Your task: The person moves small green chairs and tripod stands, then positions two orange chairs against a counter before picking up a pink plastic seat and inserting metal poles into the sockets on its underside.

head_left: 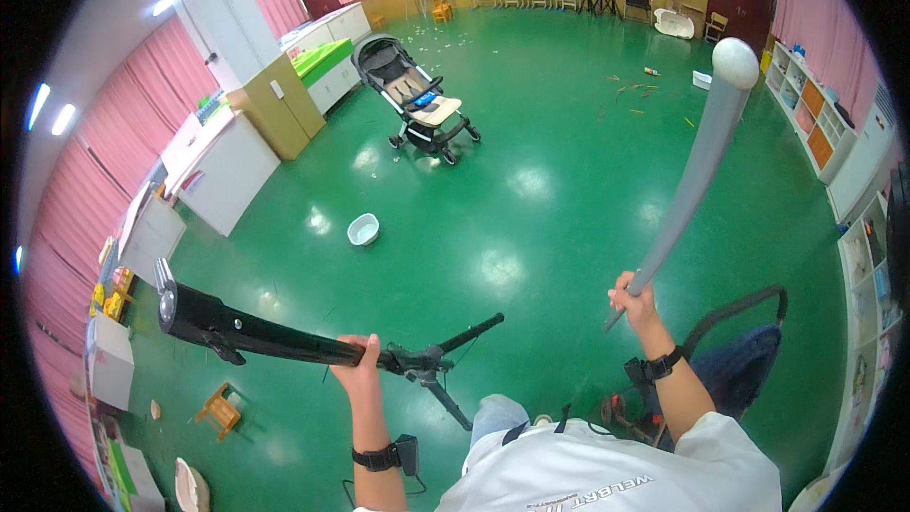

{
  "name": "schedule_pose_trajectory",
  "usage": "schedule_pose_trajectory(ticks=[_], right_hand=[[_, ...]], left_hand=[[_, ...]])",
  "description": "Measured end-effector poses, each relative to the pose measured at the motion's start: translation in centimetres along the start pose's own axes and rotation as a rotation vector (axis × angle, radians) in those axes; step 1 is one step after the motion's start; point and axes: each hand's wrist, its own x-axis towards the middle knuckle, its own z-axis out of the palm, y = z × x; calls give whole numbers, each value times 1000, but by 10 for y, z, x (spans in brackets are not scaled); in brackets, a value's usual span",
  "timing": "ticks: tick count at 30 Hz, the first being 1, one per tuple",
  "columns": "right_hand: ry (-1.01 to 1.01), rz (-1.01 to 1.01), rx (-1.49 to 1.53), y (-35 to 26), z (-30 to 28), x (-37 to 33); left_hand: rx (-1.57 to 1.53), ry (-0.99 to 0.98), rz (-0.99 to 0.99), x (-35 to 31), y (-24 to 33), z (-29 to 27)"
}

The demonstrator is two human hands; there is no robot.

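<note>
My left hand (358,375) is closed round the shaft of a black tripod stand (284,342). The stand lies tilted across the left side, its thick collared end at far left and its spread legs pointing right, above the floor. In my right hand (637,303) is the lower end of a long grey pole (695,166), which slants up and away to a rounded white tip. Stand and pole are apart from each other. Some fingers of both hands are hidden behind what they grip.
A stroller (417,100) stands ahead on the green floor, with a white basin (363,229) nearer. A small wooden stool (220,412) sits at lower left. Close on my right is a dark blue item with a black curved handle (730,313). White shelves (806,118) line the right.
</note>
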Motion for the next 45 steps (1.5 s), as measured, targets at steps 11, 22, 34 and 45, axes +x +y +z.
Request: schedule_pose_trajectory(ticks=[11,22,34,45], right_hand=[[206,-17,83,88,25,340],[210,18,156,132,6,649],[85,32,302,189,-43,1021],[37,-1,350,288,-18,1357]], left_hand=[[-87,-195,-79,307,-128,233],[-52,-375,15,582,-195,508],[-74,-281,76,822,-242,754],[-189,-244,-6,1062,-347,937]])
